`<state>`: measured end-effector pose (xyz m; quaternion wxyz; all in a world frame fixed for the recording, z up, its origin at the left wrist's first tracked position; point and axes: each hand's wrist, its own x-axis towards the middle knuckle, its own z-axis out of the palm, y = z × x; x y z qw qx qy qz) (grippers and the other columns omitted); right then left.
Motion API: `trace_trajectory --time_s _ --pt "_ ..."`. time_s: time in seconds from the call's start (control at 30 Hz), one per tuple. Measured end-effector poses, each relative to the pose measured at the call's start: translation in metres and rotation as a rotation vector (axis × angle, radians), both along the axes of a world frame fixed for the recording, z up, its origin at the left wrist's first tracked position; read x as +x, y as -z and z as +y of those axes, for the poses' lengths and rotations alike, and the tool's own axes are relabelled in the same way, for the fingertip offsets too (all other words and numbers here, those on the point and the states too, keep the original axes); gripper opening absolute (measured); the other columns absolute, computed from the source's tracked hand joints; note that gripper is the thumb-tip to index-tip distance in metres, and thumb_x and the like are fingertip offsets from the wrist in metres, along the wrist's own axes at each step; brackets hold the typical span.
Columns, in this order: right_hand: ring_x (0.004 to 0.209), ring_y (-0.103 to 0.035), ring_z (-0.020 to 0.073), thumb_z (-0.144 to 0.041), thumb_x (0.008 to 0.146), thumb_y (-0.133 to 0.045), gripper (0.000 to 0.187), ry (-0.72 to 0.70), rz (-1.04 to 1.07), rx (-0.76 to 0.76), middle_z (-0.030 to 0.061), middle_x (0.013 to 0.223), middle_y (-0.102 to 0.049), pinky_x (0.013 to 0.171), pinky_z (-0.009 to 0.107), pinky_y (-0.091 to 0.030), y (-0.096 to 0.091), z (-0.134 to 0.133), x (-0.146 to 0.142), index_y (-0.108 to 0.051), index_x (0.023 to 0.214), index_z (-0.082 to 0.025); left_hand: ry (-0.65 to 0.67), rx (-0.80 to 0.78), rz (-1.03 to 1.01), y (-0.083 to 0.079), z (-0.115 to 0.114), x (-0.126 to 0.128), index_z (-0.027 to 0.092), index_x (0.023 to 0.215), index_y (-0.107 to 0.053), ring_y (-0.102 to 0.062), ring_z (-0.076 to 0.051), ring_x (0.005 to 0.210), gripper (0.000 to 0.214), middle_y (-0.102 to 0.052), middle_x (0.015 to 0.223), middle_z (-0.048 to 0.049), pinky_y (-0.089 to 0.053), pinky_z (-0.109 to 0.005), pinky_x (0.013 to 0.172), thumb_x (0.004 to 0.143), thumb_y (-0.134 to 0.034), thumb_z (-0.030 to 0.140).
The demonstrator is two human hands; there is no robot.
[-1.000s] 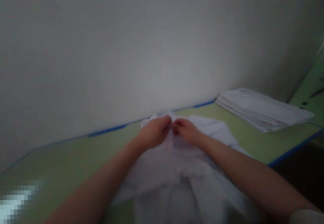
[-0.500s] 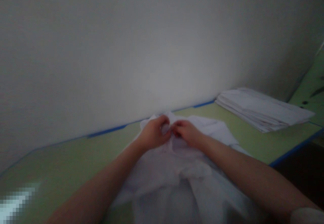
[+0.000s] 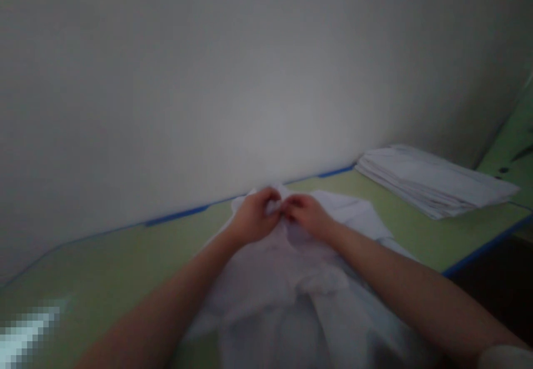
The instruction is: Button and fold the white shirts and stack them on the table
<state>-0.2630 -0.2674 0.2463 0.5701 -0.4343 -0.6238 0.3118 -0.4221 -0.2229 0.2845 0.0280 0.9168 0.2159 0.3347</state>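
A white garment (image 3: 291, 297) lies spread on the green table (image 3: 104, 269) in front of me, its far end near the wall. My left hand (image 3: 252, 219) and my right hand (image 3: 306, 216) meet at that far end. Both pinch a small fold of the white cloth between thumb and fingers, fingertips almost touching. The picture is dim and soft, so the exact part of the garment they hold is unclear.
A stack of folded white cloth (image 3: 433, 183) rests at the back right of the table. A pale wall (image 3: 250, 80) rises right behind the table. The table's blue-edged right side (image 3: 478, 249) drops to a dark floor. A second green surface (image 3: 514, 146) shows far right.
Both hands stay at the far end of the garment; the fingers have shifted slightly, working the small fold between them. The garment has not moved otherwise.
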Motion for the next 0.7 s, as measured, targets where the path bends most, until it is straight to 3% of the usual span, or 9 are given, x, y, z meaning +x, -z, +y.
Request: trace_trajectory --time_s 0.1,0.17,0.23,0.3,0.43,0.53,0.7 --pt "0.055 -0.044 0.0082 -0.042 0.067 -0.064 0.032 -0.021 0.013 0.08 -0.0052 0.062 -0.047 0.054 0.022 -0.037 0.003 0.003 0.004 -0.047 0.079 -0.018 0.094 -0.098 -0.074 -0.001 0.009 -0.003 0.019 0.106 -0.055 -0.057 -0.015 0.084 0.03 -0.063 0.096 -0.0043 -0.044 -0.027 0.074 0.077 -0.053 0.025" --pt "0.057 -0.044 0.0083 -0.038 0.057 -0.073 0.045 0.01 -0.116 0.113 -0.0053 0.068 -0.048 0.055 0.022 -0.038 0.006 0.002 0.005 -0.046 0.088 -0.019 0.13 -0.127 -0.083 -0.002 0.012 -0.005 0.019 0.111 -0.056 -0.057 -0.015 0.084 0.033 -0.062 0.098 -0.0051 -0.044 -0.026 0.075 0.078 -0.052 0.024" --pt "0.062 -0.046 0.0096 -0.033 0.051 -0.077 0.058 0.063 -0.328 0.142 -0.0032 0.076 -0.051 0.057 0.023 -0.039 0.009 -0.002 0.003 -0.047 0.099 -0.019 0.154 -0.121 -0.063 -0.007 0.011 -0.008 0.018 0.104 -0.061 -0.056 -0.014 0.082 0.027 -0.063 0.093 -0.0053 -0.044 -0.026 0.073 0.08 -0.05 0.024" --pt "0.068 -0.05 0.0122 -0.026 0.053 -0.074 0.06 0.108 -0.516 0.175 0.0001 0.084 -0.054 0.062 0.025 -0.041 0.011 -0.007 0.001 -0.048 0.107 -0.019 0.157 -0.097 -0.033 -0.014 0.009 -0.012 0.017 0.093 -0.064 -0.055 -0.014 0.077 0.021 -0.063 0.086 -0.0047 -0.043 -0.025 0.07 0.079 -0.051 0.026" --pt "0.092 -0.053 0.0179 -0.011 0.059 -0.06 0.065 0.134 -0.706 0.256 0.0082 0.108 -0.056 0.083 0.03 -0.041 0.01 -0.014 0.002 -0.044 0.122 -0.017 0.058 -0.065 0.007 -0.034 0.003 -0.024 0.017 0.08 -0.063 -0.049 -0.011 0.063 0.018 -0.059 0.072 -0.0011 -0.037 -0.021 0.056 0.074 -0.059 0.033" --pt "0.112 -0.045 0.0217 -0.006 0.058 -0.055 0.073 0.161 -0.846 0.341 0.0119 0.123 -0.05 0.097 0.034 -0.033 0.003 -0.014 0.009 -0.039 0.129 -0.015 -0.058 -0.072 0.012 -0.05 0.001 -0.036 0.017 0.075 -0.059 -0.043 -0.009 0.055 0.024 -0.053 0.062 0.0019 -0.031 -0.02 0.05 0.073 -0.059 0.04" --pt "0.114 -0.045 0.0226 -0.004 0.062 -0.049 0.065 0.268 -1.067 0.289 0.0126 0.125 -0.051 0.099 0.035 -0.031 -0.016 -0.016 0.028 -0.046 0.127 -0.013 -0.181 -0.091 0.088 -0.069 -0.01 -0.059 0.017 0.069 -0.052 -0.038 -0.008 0.052 0.028 -0.044 0.057 0.0039 -0.025 -0.02 0.048 0.065 -0.064 0.042"
